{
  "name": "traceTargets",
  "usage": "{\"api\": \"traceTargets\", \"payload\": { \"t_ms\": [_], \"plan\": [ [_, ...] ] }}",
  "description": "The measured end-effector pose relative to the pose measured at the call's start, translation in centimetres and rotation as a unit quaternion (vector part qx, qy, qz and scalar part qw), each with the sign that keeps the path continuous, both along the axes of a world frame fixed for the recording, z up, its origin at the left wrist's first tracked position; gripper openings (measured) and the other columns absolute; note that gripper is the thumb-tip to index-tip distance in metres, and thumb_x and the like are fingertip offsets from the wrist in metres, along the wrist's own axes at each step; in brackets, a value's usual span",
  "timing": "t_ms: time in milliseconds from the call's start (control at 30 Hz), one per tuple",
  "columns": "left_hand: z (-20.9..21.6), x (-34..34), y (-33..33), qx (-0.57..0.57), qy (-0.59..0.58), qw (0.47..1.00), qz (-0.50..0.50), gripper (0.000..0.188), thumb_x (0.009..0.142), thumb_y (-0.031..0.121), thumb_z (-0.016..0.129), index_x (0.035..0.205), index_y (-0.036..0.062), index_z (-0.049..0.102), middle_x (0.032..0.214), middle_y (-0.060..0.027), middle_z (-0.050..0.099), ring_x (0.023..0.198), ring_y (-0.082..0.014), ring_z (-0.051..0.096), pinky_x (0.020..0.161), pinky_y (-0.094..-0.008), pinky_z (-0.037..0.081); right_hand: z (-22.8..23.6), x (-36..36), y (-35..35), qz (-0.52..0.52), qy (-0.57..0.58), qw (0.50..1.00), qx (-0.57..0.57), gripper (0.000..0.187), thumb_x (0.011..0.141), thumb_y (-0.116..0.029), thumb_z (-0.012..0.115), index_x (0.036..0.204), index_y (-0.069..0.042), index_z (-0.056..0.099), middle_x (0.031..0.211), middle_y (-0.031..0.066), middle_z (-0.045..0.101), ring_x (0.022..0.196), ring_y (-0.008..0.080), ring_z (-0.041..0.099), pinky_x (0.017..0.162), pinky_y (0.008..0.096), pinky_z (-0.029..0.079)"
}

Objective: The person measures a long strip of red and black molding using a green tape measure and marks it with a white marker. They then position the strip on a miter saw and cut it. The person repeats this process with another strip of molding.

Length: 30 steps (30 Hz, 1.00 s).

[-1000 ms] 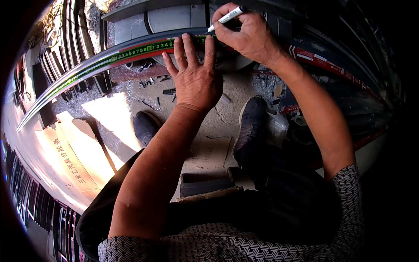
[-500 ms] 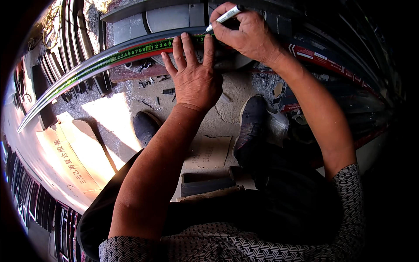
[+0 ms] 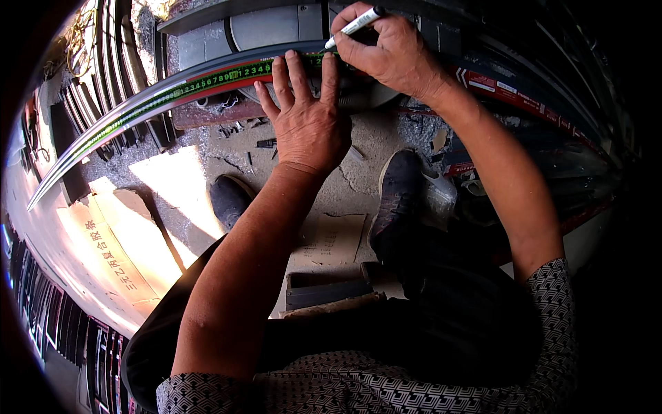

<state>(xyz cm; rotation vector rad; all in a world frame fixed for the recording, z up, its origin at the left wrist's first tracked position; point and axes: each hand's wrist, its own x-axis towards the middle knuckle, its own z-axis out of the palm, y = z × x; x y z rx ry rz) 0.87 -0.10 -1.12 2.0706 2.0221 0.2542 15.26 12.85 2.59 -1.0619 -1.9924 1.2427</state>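
A long dark profile bar (image 3: 258, 55) with red-and-white film on its side runs across the far part of the view, bent by the lens. Along it lies a tape measure (image 3: 200, 84), its green blade marked with numerals. My left hand (image 3: 314, 131) is spread with its fingertips pressing on the blade. Just beyond its index finger, my right hand (image 3: 403, 62) pinches a white marker pen (image 3: 355, 27) with a dark end. The tip points down at the bar's edge by the blade; whether it touches cannot be seen.
Behind the bar is a grey machine bed (image 3: 265, 31). Stacked dark profiles stand at the left (image 3: 117, 62) and right. A cardboard sheet (image 3: 114, 248) and a short profile piece (image 3: 327, 293) lie on the floor around my shoes (image 3: 400, 193), with small offcuts (image 3: 265, 144) scattered nearby.
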Motion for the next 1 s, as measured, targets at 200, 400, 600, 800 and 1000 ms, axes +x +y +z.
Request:
{"api": "traceTargets", "payload": {
  "t_ms": [200, 400, 600, 800, 1000],
  "plan": [
    [-0.02, 0.02, 0.02, 0.001, 0.000, 1.000, -0.001, 0.082, 0.089, 0.029, 0.058, 0.164, 0.0176, 0.027, 0.162, -0.0322, 0.021, 0.152, -0.0517, 0.017, 0.120, -0.0714, 0.007, 0.07, 0.01, -0.03, -0.003, 0.000, 1.000, 0.000, 0.015, 0.092, -0.014, 0.070, 0.101, -0.003, 0.063, 0.087, 0.0141, 0.070, 0.082, 0.0242, 0.070, 0.076, 0.0376, 0.055],
    [-0.04, 0.02, -0.01, 0.000, -0.003, 1.000, -0.003, 0.083, 0.089, 0.029, 0.058, 0.164, 0.0175, 0.026, 0.162, -0.0327, 0.021, 0.152, -0.0518, 0.016, 0.120, -0.0716, 0.007, 0.00, 0.08, 0.01, -0.001, -0.004, 1.000, 0.011, 0.016, 0.092, -0.014, 0.070, 0.101, -0.003, 0.063, 0.086, 0.0146, 0.070, 0.083, 0.0246, 0.071, 0.076, 0.0376, 0.055],
    [0.00, 0.07, 0.04, -0.003, -0.001, 1.000, -0.003, 0.083, 0.089, 0.029, 0.058, 0.164, 0.0183, 0.025, 0.162, -0.0329, 0.020, 0.152, -0.0519, 0.015, 0.120, -0.0717, 0.006, 0.05, 0.07, 0.00, -0.003, -0.005, 1.000, 0.000, 0.015, 0.092, -0.014, 0.070, 0.101, -0.003, 0.064, 0.086, 0.0138, 0.070, 0.082, 0.0240, 0.070, 0.076, 0.0374, 0.055],
    [0.00, 0.07, 0.03, -0.008, 0.001, 1.000, -0.001, 0.081, 0.090, 0.029, 0.058, 0.164, 0.0187, 0.025, 0.162, -0.0329, 0.020, 0.153, -0.0520, 0.015, 0.120, -0.0716, 0.006, -0.01, 0.01, -0.01, -0.004, -0.005, 1.000, 0.004, 0.014, 0.092, -0.014, 0.070, 0.100, -0.003, 0.064, 0.085, 0.0136, 0.070, 0.081, 0.0227, 0.070, 0.075, 0.0372, 0.055],
    [-0.03, 0.11, 0.06, -0.007, 0.003, 1.000, -0.001, 0.081, 0.090, 0.029, 0.058, 0.164, 0.0186, 0.026, 0.162, -0.0327, 0.020, 0.153, -0.0518, 0.015, 0.120, -0.0715, 0.006, -0.07, 0.04, -0.05, -0.006, 0.002, 1.000, 0.007, 0.014, 0.092, -0.013, 0.070, 0.100, -0.003, 0.064, 0.085, 0.0132, 0.070, 0.081, 0.0219, 0.070, 0.075, 0.0371, 0.055]
  ]
}}
